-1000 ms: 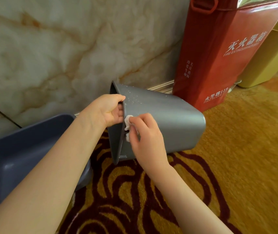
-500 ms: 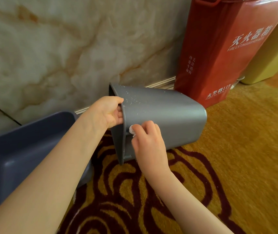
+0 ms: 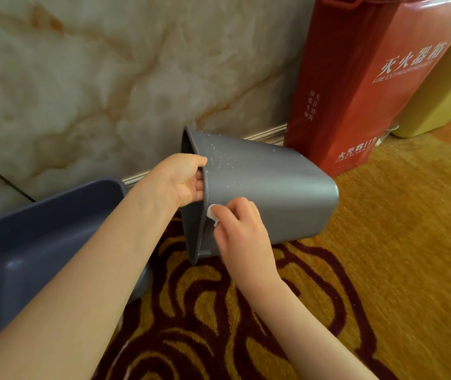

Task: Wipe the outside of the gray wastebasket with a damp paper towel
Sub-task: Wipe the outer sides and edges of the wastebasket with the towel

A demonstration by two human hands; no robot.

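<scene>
Head view: I see my left hand (image 3: pixel 182 181) clamped on the rim of the gray plastic wastebasket (image 3: pixel 268 187), fingers inside, thumb outside. Basket's tipped on its side, mouth toward me, base pointing away to the right, over the yellow and maroon patterned carpet (image 3: pixel 383 270). Right hand (image 3: pixel 242 229) just below the left, curled tight on a small white wad of damp paper towel (image 3: pixel 212 212), pressing it vs the outer wall near the rim. Droplets speckle the wall above that hand.
</scene>
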